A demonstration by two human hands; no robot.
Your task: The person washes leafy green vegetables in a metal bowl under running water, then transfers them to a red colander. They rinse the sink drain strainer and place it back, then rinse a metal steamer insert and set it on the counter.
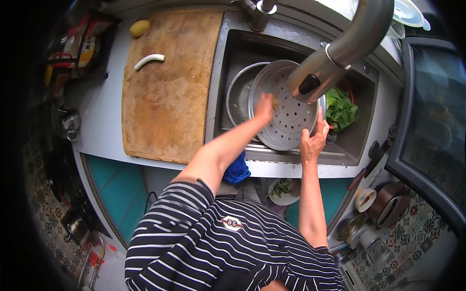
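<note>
A round perforated metal tray (291,123) is tilted in the steel sink (364,140), over a metal basin (235,94). My left hand (265,107) is on the tray's face, fingers closed on a small brownish item (275,103), possibly a scrubber, partly hidden and blurred. My right hand (313,138) grips the tray's right rim. The steel faucet (342,48) arches over the tray. Leafy greens (340,106) lie in the right side of the sink.
Left of the sink, a wooden board (165,111) bears a potato (139,28) and a white stalk (148,60). Bottles (77,48) stand far left. Below are a blue cloth (236,167) and a bowl of greens (284,191). A dark-framed glass panel (432,121) stands right.
</note>
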